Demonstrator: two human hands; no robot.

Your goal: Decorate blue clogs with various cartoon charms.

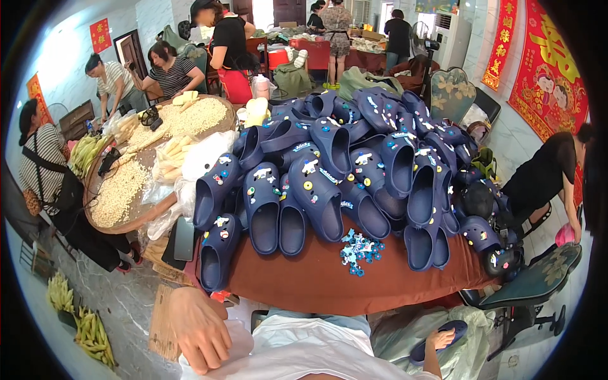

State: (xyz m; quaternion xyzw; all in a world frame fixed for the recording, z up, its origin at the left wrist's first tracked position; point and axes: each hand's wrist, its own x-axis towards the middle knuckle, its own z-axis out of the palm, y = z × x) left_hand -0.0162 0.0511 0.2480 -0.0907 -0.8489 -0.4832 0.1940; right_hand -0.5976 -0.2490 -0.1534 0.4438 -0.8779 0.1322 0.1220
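My right hand (438,339) is low at the right, closed on the edge of a navy clog (457,331) above a pale green plastic bag (472,354). My left hand (201,329) is at the lower left, back upward, its loosely bent fingers lying against my white clothing; no item shows in it. Ahead, a large pile of navy clogs (316,196) with colourful charms covers the table with a brown cloth (285,275). In front of the pile lies a small heap of loose blue and white charms (362,251).
A round tray (152,218) of pale kernels stands at the left, beside a dark phone (183,239). Corn ears (94,335) lie on the floor. A wheeled chair (538,278) is at the right, near a bending person (551,177). Several people work farther back.
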